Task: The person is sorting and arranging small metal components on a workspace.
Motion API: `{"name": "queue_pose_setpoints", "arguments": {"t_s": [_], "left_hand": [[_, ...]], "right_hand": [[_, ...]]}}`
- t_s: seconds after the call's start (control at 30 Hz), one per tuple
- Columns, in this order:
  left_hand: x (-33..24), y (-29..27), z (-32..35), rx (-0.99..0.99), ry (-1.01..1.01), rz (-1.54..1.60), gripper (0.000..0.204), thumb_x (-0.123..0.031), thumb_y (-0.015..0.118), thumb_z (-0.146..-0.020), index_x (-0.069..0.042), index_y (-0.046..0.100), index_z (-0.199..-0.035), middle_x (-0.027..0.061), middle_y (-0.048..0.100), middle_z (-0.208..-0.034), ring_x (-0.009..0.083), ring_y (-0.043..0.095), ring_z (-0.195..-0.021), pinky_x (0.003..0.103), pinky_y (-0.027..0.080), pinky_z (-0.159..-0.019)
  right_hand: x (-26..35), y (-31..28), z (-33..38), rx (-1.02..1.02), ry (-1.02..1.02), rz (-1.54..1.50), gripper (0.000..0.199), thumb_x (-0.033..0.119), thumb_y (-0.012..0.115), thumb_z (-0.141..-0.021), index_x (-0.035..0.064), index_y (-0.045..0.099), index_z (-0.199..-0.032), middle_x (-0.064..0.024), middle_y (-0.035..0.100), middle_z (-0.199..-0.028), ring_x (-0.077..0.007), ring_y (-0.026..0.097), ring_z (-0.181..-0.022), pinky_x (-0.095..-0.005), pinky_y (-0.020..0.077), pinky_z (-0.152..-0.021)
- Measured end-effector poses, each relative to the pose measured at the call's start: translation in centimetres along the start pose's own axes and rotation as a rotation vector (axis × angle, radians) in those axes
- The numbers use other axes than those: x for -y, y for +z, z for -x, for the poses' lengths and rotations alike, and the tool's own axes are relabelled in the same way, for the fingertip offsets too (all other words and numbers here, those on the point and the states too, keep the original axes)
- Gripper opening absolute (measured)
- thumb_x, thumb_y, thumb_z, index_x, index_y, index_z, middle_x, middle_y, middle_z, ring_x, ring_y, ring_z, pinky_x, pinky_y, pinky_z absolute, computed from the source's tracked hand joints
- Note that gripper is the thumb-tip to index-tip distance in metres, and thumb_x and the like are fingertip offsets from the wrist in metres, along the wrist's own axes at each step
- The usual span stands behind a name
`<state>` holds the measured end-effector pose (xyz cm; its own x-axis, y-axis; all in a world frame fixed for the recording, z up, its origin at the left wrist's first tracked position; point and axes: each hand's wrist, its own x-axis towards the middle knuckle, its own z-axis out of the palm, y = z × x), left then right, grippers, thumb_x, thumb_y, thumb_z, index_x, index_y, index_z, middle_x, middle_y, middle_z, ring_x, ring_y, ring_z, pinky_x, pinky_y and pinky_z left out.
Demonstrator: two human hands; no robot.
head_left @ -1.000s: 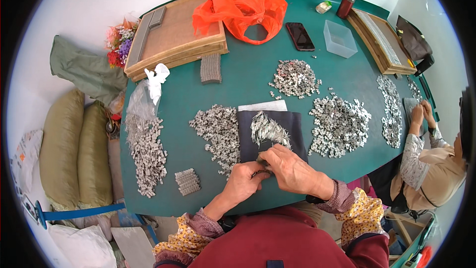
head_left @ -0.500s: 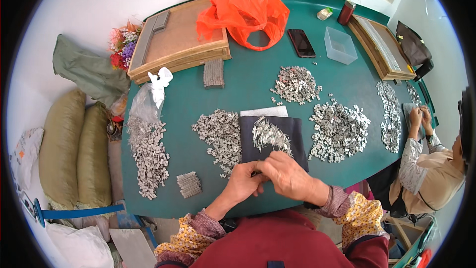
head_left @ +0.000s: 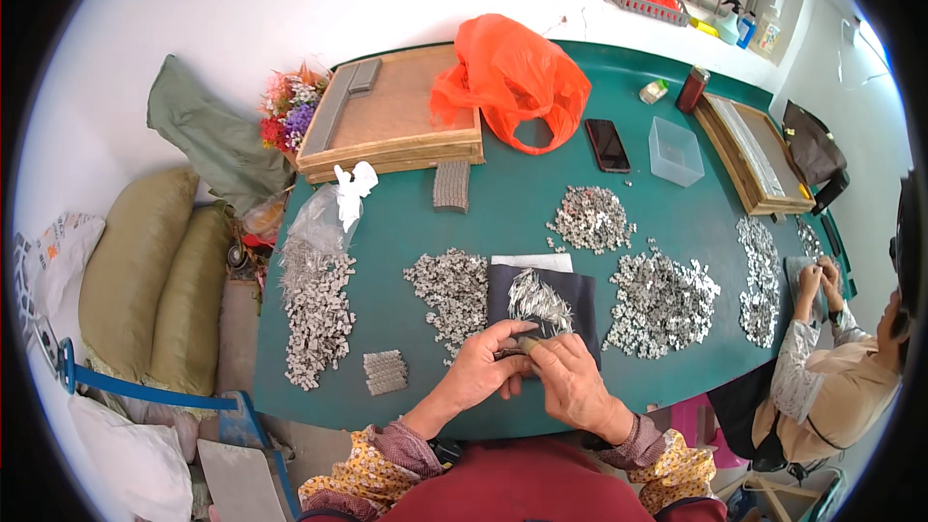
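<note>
My left hand [head_left: 488, 365] and my right hand [head_left: 568, 379] meet over the near edge of a dark cloth [head_left: 572, 292] on the green table [head_left: 522, 208]. Both pinch a small stack of grey metal pieces [head_left: 514, 349] between their fingertips. A bundle of thin silver pins [head_left: 536, 296] lies on the cloth just beyond my fingers. A heap of small grey metal parts [head_left: 451, 288] sits left of the cloth, and a bigger heap [head_left: 662, 304] sits right of it.
Another grey heap [head_left: 314, 314] and a finished grey block [head_left: 385, 372] lie at the near left. Wooden trays [head_left: 391, 126], an orange plastic bag [head_left: 510, 77], a phone [head_left: 607, 145] and a clear box [head_left: 674, 151] stand at the back. A seated person [head_left: 831, 377] works at the right end.
My hands stay over the cloth's near edge, fingers shifting slightly around the small stack. The view has tilted a little; the heaps have not moved.
</note>
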<state>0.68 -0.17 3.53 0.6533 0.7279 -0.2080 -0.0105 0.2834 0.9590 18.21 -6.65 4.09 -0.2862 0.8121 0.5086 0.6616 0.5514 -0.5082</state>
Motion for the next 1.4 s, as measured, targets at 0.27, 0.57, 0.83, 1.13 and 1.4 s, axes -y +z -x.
{"name": "queue_pose_setpoints", "arguments": {"t_s": [0.27, 0.57, 0.83, 1.13, 1.4], "left_hand": [[-1.1, 0.2, 0.2, -0.001, 0.046, 0.039, 0.041, 0.001, 0.059, -0.094, 0.003, 0.048, -0.134, 0.0121, 0.067, -0.092, 0.0157, 0.066, -0.062, 0.025, 0.053, -0.049], [-1.9, 0.8, 0.4, 0.081, 0.118, 0.071, 0.043, 0.001, 0.053, -0.096, 0.003, 0.043, -0.138, 0.0151, 0.065, -0.098, 0.0185, 0.067, -0.071, 0.029, 0.056, -0.060], [-1.2, 0.8, 0.7, 0.088, 0.087, 0.107, 0.037, 0.001, 0.051, -0.097, 0.003, 0.045, -0.133, 0.0153, 0.065, -0.097, 0.0209, 0.068, -0.077, 0.031, 0.057, -0.065], [3.0, -2.5, 5.4, -0.235, 0.007, 0.034, 0.009, -0.005, 0.062, -0.093, 0.003, 0.062, -0.097, 0.0102, 0.067, -0.078, 0.0155, 0.067, -0.059, 0.026, 0.053, -0.047], [6.9, -5.5, 14.4, -0.801, 0.086, -0.630, 0.009, -0.006, 0.071, -0.084, -0.001, 0.066, -0.090, 0.0066, 0.063, -0.064, 0.0092, 0.059, -0.055, 0.028, 0.044, -0.049]], "right_hand": [[-0.2, 0.6, 0.3, -0.092, 0.021, -0.169, 0.042, -0.007, 0.065, -0.080, -0.0012, 0.055, -0.120, -0.0175, 0.059, -0.106, -0.0335, 0.058, -0.089, -0.0411, 0.0485, -0.077], [-0.7, 0.2, 1.0, -0.216, 0.167, -0.280, 0.044, -0.008, 0.068, -0.078, 0.0023, 0.054, -0.118, -0.0154, 0.059, -0.097, -0.0303, 0.060, -0.079, -0.0385, 0.0507, -0.067], [-0.4, 0.5, 1.5, -0.236, 0.327, -0.340, 0.031, -0.008, 0.067, -0.078, 0.0015, 0.059, -0.107, -0.0116, 0.056, -0.084, -0.0242, 0.059, -0.073, -0.0332, 0.0490, -0.062], [1.3, 3.9, -0.2, 0.039, 0.352, -0.326, 0.022, -0.007, 0.066, -0.078, 0.0012, 0.061, -0.098, -0.0122, 0.056, -0.083, -0.0268, 0.058, -0.072, -0.0366, 0.0476, -0.062], [5.3, 12.3, -1.8, 0.286, 0.108, -0.403, 0.018, -0.001, 0.065, -0.081, 0.0009, 0.059, -0.097, -0.0163, 0.058, -0.088, -0.0370, 0.058, -0.085, -0.0444, 0.0480, -0.074]]}}
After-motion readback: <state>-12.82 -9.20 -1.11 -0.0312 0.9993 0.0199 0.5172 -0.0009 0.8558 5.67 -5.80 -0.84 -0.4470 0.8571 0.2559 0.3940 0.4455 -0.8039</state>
